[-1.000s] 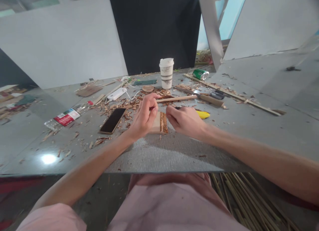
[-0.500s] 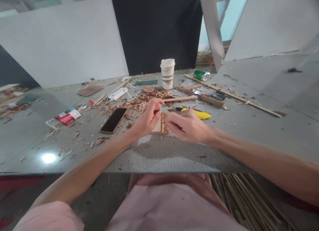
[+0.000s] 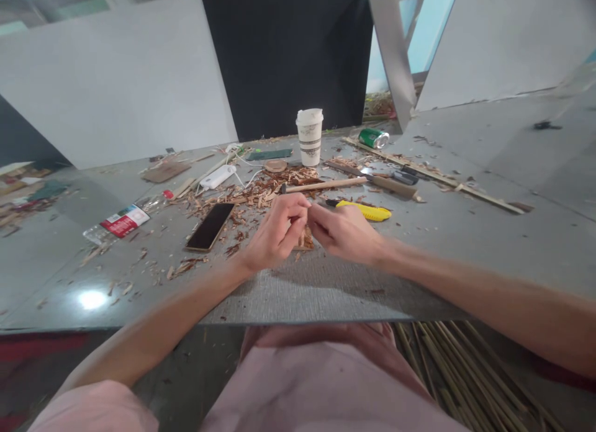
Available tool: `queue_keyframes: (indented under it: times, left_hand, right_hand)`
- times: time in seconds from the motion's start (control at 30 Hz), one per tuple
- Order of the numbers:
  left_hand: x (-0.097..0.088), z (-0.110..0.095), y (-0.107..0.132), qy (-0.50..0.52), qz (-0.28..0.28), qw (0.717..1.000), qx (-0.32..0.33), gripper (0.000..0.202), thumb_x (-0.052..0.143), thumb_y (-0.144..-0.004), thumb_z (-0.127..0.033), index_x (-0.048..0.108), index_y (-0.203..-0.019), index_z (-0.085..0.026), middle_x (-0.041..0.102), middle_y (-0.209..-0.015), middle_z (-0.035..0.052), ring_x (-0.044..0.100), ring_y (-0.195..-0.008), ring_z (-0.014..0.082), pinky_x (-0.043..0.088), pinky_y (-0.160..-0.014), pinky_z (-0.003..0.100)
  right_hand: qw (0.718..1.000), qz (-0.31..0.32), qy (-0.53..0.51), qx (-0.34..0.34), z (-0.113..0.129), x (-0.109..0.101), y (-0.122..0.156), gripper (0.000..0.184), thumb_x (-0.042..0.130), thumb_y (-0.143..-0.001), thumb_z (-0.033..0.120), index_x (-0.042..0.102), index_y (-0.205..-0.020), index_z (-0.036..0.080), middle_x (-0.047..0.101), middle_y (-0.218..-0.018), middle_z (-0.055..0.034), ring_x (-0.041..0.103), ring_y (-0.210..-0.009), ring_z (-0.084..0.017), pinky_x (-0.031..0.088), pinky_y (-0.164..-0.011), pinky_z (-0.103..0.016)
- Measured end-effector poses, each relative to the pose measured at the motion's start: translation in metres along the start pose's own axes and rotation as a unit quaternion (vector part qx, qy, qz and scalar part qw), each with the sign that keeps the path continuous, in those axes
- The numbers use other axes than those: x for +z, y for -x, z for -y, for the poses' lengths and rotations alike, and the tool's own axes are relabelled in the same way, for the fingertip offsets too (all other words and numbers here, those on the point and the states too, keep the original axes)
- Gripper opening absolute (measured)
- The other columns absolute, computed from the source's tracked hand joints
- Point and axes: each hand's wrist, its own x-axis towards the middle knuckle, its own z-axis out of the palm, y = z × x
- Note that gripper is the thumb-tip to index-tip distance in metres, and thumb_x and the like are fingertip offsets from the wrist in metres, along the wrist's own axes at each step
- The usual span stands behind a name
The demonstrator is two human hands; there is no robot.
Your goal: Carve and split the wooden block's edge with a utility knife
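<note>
My left hand (image 3: 279, 230) and my right hand (image 3: 347, 233) meet over the table near its front edge, fingertips almost touching. Both are closed in a pinch; whatever lies between the fingers is too small or hidden to make out. Beneath them, mostly covered, is a small wooden piece (image 3: 305, 241) with brown bits on its surface. Just beyond my right hand lies a yellow utility knife (image 3: 367, 211). A hammer-like tool with a thin wooden handle (image 3: 326, 185) rests on the table past my fingertips.
Wood shavings (image 3: 265, 190) spread across the grey table (image 3: 442, 246). To the left are a phone (image 3: 210, 227), a plastic bottle (image 3: 123, 221) and a white power strip (image 3: 218, 177). Farther back stand a paper cup (image 3: 310, 140), a green can (image 3: 373, 138) and a long wooden strip (image 3: 433, 176).
My left hand has shifted slightly right and closer to my right hand, so the fingertips now meet. The wooden piece between them is more covered than before.
</note>
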Motion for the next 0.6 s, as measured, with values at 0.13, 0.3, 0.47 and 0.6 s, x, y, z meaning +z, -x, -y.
queue_keyframes:
  times: [0.13, 0.3, 0.47, 0.6]
  left_hand:
    - [-0.002, 0.006, -0.003, 0.053, -0.015, 0.998, -0.036, 0.024, 0.041, -0.109, -0.031, 0.039, -0.133, -0.028, 0.057, -0.088, -0.0001, 0.06, -0.08, 0.0173, 0.052, -0.082, 0.038]
    - [0.003, 0.015, -0.006, 0.048, -0.03, 0.998, -0.025, 0.022, 0.044, -0.108, -0.031, 0.041, -0.13, -0.027, 0.056, -0.09, 0.0005, 0.057, -0.084, 0.0181, 0.048, -0.083, 0.038]
    - [0.009, 0.015, -0.003, 0.057, -0.014, 0.998, 0.003, 0.025, 0.047, -0.108, -0.027, 0.04, -0.132, -0.023, 0.057, -0.087, -0.0003, 0.054, -0.077, 0.016, 0.045, -0.078, 0.036]
    - [0.009, 0.003, -0.002, 0.041, -0.019, 0.999, 0.019, 0.021, 0.045, -0.108, -0.021, 0.041, -0.128, -0.023, 0.06, -0.092, 0.0015, 0.055, -0.08, 0.0164, 0.044, -0.082, 0.038]
  right_hand:
    - [0.999, 0.012, -0.031, -0.03, 0.008, -0.002, 0.006, 0.011, 0.046, -0.094, 0.023, 0.05, -0.084, 0.022, 0.042, -0.057, 0.005, 0.027, -0.049, -0.011, 0.017, -0.054, -0.03]
    - [0.989, -0.071, -0.087, -0.097, 0.014, -0.006, 0.008, 0.017, 0.047, -0.098, 0.017, 0.041, -0.083, 0.024, 0.041, -0.06, 0.0066, 0.031, -0.051, -0.01, 0.02, -0.053, -0.028]
    - [0.976, -0.155, -0.135, -0.071, 0.012, -0.011, 0.003, 0.02, 0.05, -0.098, 0.015, 0.039, -0.084, 0.024, 0.035, -0.06, 0.0088, 0.026, -0.05, -0.009, 0.023, -0.05, -0.024]
    - [0.977, -0.168, -0.131, -0.014, 0.004, -0.01, -0.004, 0.018, 0.051, -0.094, 0.015, 0.041, -0.082, 0.023, 0.038, -0.059, 0.0077, 0.029, -0.051, -0.009, 0.024, -0.052, -0.024]
